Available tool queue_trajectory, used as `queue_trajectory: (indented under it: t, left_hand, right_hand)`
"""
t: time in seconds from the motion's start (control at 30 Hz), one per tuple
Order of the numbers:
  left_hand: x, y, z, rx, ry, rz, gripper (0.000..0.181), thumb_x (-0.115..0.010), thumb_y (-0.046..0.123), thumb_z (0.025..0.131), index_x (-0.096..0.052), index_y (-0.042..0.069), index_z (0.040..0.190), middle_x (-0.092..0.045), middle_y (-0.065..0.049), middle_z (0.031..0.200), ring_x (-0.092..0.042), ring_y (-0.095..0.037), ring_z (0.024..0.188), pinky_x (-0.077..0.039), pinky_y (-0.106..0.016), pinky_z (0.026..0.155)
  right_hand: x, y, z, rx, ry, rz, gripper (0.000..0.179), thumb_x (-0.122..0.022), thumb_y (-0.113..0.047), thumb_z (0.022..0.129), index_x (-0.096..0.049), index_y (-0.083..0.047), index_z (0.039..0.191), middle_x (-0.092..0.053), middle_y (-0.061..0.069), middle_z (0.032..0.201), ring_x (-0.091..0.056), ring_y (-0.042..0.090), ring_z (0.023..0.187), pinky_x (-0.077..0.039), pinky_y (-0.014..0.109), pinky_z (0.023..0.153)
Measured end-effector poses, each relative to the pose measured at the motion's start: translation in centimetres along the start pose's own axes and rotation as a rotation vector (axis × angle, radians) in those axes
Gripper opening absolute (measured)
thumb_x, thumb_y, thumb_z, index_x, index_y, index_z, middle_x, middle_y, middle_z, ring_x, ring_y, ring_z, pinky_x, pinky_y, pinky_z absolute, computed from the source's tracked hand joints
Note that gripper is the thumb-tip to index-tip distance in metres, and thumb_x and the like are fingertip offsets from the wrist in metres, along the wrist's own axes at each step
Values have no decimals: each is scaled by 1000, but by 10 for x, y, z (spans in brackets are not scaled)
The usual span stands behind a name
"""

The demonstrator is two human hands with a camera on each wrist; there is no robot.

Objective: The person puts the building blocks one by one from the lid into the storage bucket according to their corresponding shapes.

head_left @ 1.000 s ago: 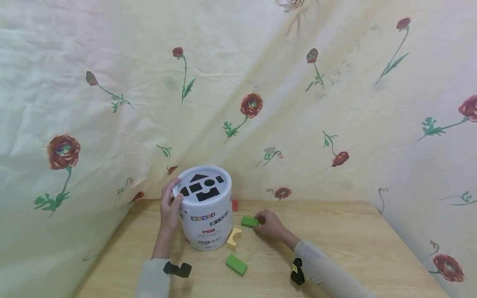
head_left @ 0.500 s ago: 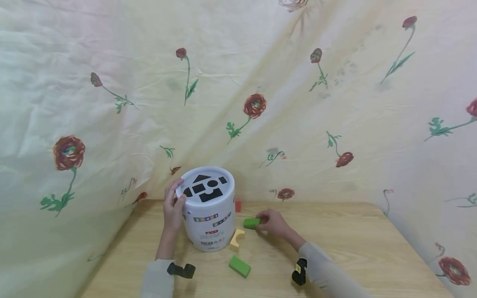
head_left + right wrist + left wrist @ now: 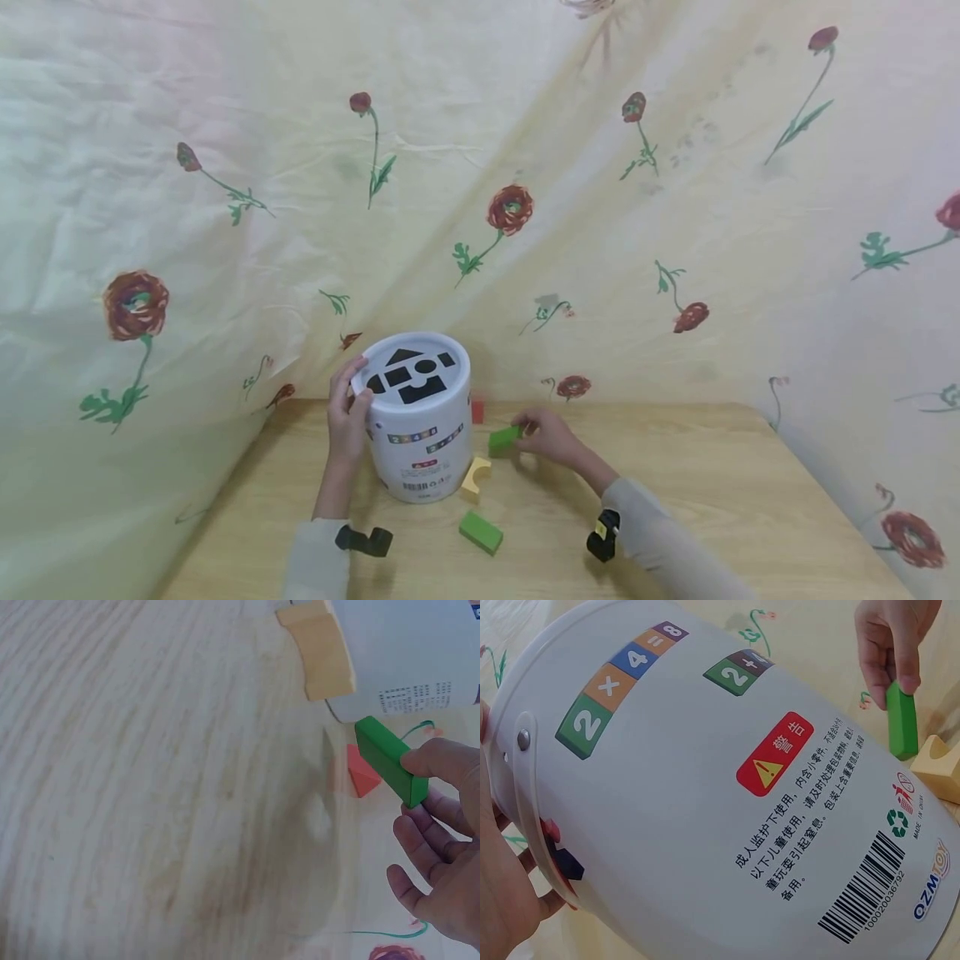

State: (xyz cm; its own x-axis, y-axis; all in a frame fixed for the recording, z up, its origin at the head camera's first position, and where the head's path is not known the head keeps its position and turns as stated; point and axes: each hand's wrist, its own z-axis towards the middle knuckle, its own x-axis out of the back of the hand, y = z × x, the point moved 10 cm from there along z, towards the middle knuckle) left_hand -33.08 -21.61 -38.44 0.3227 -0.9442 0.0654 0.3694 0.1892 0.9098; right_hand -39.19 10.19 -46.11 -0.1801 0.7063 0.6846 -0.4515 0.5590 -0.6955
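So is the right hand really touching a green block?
Touching. The right wrist view shows the right hand pinching a green rectangular block, thumb pressed on it, a fingertip at its lower end.

The bucket (image 3: 660, 802) looks smooth and faintly glossy, like coated card; its strap (image 3: 531, 791) seems plastic, its rivet (image 3: 523, 739) shiny metal. The held green block (image 3: 382, 754) looks like smooth painted wood, the arch block (image 3: 326, 652) matt wood. The desk (image 3: 712, 500) shows wood grain; the backdrop (image 3: 262, 75) is creased cloth.
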Motion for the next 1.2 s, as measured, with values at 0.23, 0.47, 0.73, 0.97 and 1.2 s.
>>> queue_trajectory:
  t: [0.23, 0.47, 0.73, 0.97, 1.2]
  left_hand:
    - [0, -2, 1, -8, -7, -21, 51, -45, 17, 99, -48, 19, 150, -32, 0, 160, -40, -25, 140, -46, -7, 91]
    - [1, -3, 2, -4, -1, -20, 50, -45, 18, 100, -48, 20, 150, -32, 0, 160, -40, -26, 140, -47, -7, 90]
    - [-1, -3, 1, -10, 1, -43, 51, -46, 18, 98, -48, 18, 149, -32, -1, 160, -41, -27, 138, -48, -8, 89]
    - [-2, -3, 1, -11, 6, -43, 51, -47, 17, 99, -49, 19, 149, -32, 0, 160, -40, -26, 138, -48, -7, 88]
    - [0, -2, 1, -6, 10, -32, 51, -46, 18, 98, -49, 20, 149, -33, 0, 159, -41, -25, 138, -47, -6, 88]
  right_hand:
    - [8, -17, 4, 84, -41, -37, 36, -75, -8, 83, -68, 8, 115, -71, 18, 106, -62, 22, 91, -53, 29, 79]
    - [24, -36, 9, 146, -49, -42, 32, -73, -9, 87, -68, 6, 115, -71, 18, 108, -64, 22, 91, -54, 29, 79]
    - [51, -62, 16, 201, -22, -55, 30, -75, -6, 86, -70, 4, 114, -71, 18, 109, -66, 29, 92, -54, 34, 80]
    - [76, -90, 24, 218, -9, -109, 32, -75, -7, 88, -70, 1, 118, -70, 15, 111, -64, 34, 98, -51, 40, 87]
    - [97, -132, 31, 269, 11, -188, 33, -76, -5, 87, -70, -2, 119, -69, 11, 112, -62, 27, 99, -52, 40, 89]
